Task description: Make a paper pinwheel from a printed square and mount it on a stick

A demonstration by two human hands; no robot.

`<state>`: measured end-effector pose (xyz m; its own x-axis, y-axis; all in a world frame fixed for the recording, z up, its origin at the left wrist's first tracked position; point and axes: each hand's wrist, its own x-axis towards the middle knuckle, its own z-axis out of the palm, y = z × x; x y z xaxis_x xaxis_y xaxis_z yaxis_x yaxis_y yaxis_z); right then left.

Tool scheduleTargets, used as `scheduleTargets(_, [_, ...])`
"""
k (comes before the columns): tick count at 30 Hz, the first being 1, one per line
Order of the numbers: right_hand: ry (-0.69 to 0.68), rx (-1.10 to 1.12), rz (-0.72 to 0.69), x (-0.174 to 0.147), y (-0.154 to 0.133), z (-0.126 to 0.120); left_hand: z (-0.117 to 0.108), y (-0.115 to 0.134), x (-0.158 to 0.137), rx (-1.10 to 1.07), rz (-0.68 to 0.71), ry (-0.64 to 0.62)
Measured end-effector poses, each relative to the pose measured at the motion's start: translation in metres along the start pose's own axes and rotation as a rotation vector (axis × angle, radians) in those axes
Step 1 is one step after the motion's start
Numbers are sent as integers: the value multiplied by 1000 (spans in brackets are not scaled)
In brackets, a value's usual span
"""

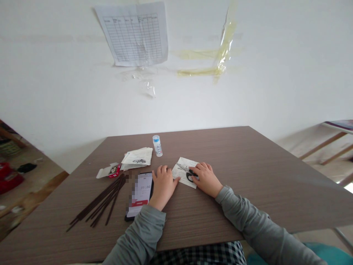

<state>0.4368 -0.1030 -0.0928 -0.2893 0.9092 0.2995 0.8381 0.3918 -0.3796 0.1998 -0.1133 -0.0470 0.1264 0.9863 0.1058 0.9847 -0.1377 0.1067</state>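
Observation:
My left hand [164, 186] rests palm down on the table between a phone and a sheet of printed paper, fingers spread. Its thumb reaches the left edge of the printed paper [182, 180]. Black-handled scissors [189, 175] lie on that paper with the blades pointing up and left. My right hand [207, 179] lies palm down at the paper's right edge, its fingertips at the scissors' handles, not visibly wrapped round them. The phone [140, 193] lies face up, with a timer and a red button on its screen.
Several thin dark brown sticks [100, 201] lie fanned out at the left. Beyond them are an open small red-and-white box [113, 170] with small pieces in it and a stack of printed papers [137, 157]. A clear glue-stick-like tube [157, 146] stands near the wall.

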Motion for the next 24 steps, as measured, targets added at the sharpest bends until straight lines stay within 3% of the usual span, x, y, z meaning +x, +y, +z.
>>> scheduleTargets(15, [-130, 23, 85, 27, 10, -8, 2, -2, 6, -37, -28, 100])
scheduleTargets(20, [-112, -22, 54, 31, 9, -16, 2, 0, 1, -45, -29, 154])
scheduleTargets(24, [-56, -6, 138, 38, 21, -31, -1, -1, 0, -69, -59, 181])
